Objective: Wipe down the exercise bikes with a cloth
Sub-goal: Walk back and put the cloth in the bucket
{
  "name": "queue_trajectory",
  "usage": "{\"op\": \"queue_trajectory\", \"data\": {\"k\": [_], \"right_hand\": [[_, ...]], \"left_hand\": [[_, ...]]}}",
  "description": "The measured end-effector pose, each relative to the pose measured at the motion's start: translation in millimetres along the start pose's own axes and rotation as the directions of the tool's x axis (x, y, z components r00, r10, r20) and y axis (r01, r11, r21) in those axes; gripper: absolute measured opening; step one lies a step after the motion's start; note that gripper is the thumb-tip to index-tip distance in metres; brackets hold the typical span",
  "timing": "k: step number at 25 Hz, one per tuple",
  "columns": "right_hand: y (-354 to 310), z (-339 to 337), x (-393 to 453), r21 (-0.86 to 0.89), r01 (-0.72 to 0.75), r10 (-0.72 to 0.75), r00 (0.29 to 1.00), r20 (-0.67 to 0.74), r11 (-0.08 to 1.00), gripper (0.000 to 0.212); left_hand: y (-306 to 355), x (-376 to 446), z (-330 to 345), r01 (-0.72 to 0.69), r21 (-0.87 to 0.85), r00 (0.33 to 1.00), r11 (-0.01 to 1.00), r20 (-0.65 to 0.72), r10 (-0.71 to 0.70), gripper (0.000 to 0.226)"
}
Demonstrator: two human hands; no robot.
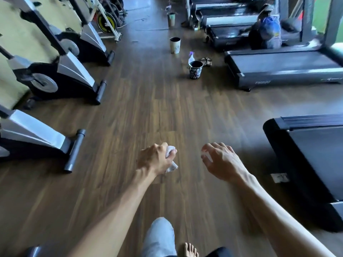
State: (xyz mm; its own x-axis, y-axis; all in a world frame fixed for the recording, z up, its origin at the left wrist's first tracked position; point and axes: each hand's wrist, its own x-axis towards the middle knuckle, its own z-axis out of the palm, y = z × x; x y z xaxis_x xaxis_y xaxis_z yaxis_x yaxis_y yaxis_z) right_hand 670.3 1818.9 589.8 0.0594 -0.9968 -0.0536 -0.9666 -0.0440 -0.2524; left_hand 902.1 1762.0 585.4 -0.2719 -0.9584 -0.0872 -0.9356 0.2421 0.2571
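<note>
— Where's the cloth (171,158)?

— Bunched up in the left hand (155,158), fingers curled tight round it; a white tuft sticks out above the knuckles and another below the heel of the palm. The hand is held out over the wooden floor (141,108), touching nothing else.

— And the right hand (220,160)?

— Beside the left, a gap apart, grasping nothing — fingers spread and loosely bent, palm down over the floor.

— The bikes?

— All to the left of the left hand. The nearest exercise bike (35,138) has its grey base bar pointing towards that hand; a second bike (55,75) stands beyond it, and a third (91,43) further on. Neither hand touches any of them.

— What lies ahead of the hands?

— Well beyond the fingertips, a dark bucket (195,69) on the floor with a spray bottle (191,58) just behind it, a pair of sandals (207,61) next to that, and a tall cup (175,45) further off.

— To the right?

— A treadmill (313,164) close by the right hand, another treadmill (284,67) further ahead on that side. Below the forearms, a knee in light jeans (159,236) and a bare foot (188,249).
</note>
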Motion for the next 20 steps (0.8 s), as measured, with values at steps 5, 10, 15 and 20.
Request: {"op": "queue_trajectory", "data": {"k": [5,10,15,20], "right_hand": [[55.8,-11.4,157.6,-0.006,0.029,-0.029,1.0,0.007,1.0,0.029],[97.8,-29.9,315.4,0.01,-0.007,0.007,1.0,0.004,1.0,0.026],[146.1,-50.4,454.0,0.058,-0.051,0.052,0.999,-0.005,0.997,0.023],[218.2,-63.5,604.8,0.056,-0.051,0.052,0.999,-0.015,0.997,0.027]], "left_hand": [[8.5,166.8,-8.0,-0.008,0.005,1.0,1.0,-0.027,0.008,0.039],[11.3,347.2,-23.8,-0.044,-0.005,0.999,0.999,0.0,0.044,0.037],[20.5,512.0,-36.1,-0.088,0.014,0.996,0.996,0.014,0.088,0.032],[40.2,679.1,-33.2,-0.099,0.048,0.995,0.994,0.033,0.097,0.035]]}}
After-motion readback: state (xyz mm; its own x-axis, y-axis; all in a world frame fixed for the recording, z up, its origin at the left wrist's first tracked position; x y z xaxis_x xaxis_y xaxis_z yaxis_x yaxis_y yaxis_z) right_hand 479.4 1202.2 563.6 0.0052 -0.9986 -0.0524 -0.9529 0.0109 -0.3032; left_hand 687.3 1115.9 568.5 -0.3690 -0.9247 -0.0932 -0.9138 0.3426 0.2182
